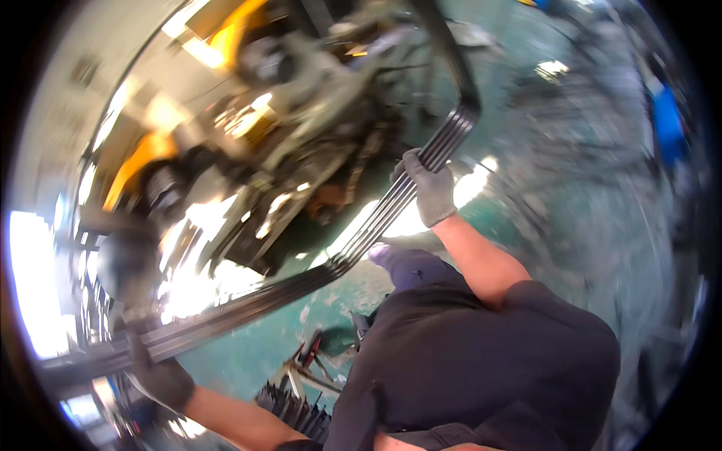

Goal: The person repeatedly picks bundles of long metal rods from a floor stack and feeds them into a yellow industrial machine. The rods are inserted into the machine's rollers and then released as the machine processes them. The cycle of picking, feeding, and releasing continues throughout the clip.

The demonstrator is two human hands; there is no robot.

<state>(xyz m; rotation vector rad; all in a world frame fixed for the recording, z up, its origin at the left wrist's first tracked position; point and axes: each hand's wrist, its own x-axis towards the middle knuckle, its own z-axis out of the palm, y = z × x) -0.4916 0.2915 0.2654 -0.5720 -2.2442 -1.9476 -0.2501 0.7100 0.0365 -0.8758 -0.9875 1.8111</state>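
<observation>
A long bundle of several dark metal bars (391, 207), bent at angles along its length, crosses in front of me from the lower left to the top middle. The bars lie side by side, close together. My right hand (432, 189), in a grey glove, is wrapped round them just below the upper bend. Toward the far left end, my left hand (162, 379), also gloved, holds the bundle from its near side with the thumb up against it. The left fingers are partly hidden by the bars. Both ends of the bundle run into blurred areas.
Blurred machinery with yellow parts (143, 165) fills the upper left. Below the bars stand a small frame with red parts (308, 357) and a row of dark ribbed pieces (293, 410). Something blue (666, 124) is at the far right. The green floor (519, 218) has bright sunlit patches.
</observation>
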